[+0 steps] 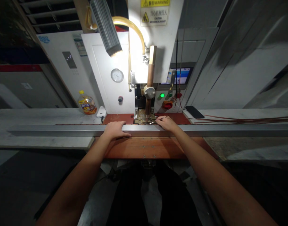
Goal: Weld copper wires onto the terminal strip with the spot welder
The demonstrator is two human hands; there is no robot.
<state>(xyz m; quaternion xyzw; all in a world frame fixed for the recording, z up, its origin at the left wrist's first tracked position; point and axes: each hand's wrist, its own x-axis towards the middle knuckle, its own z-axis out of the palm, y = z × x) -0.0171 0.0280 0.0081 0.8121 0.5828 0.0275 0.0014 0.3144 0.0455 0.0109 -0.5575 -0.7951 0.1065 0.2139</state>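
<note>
A long grey metal bar (52, 130) lies across the bench in front of a spot-welding machine. My left hand (115, 129) rests on top of the bar with its fingers wrapped over the far edge. My right hand (167, 122) grips the bar just right of the copper electrode (148, 103), fingers curled over it. The electrode tip points down at a small metal fixture (144, 119) between my hands, behind the bar.
The machine's white housing (155, 40) carries a warning label, a pressure gauge (117, 75), a green button (162, 95), a red button (168, 105) and a screen (180, 76). A drink bottle (87, 103) stands left; a black phone (194, 112) and thin copper rods (247, 119) lie right.
</note>
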